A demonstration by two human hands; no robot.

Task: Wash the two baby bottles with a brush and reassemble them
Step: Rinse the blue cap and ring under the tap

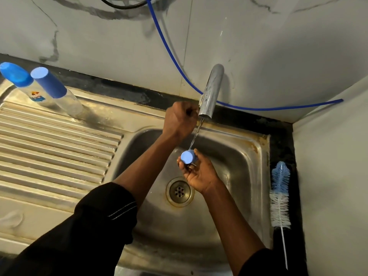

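Observation:
Two clear baby bottles stand on the drainboard at the far left, one with a rounded blue cap point(17, 75), the other with a flat-topped blue cap point(49, 82). My left hand point(180, 120) is curled round something dark at the side of the chrome tap point(211, 90), apparently its handle. A thin stream of water runs from the spout. My right hand point(199, 174) holds a small light-blue cap-like piece point(187, 156) under that stream, over the steel sink basin point(256, 140). The blue-and-white bottle brush point(279, 194) lies on the dark counter right of the basin.
The ribbed steel drainboard point(49, 140) fills the left side. The drain point(180, 191) sits at the basin's bottom. A blue hose point(169, 50) runs down the grey marbled wall behind the tap and off to the right. A wall closes in the right side.

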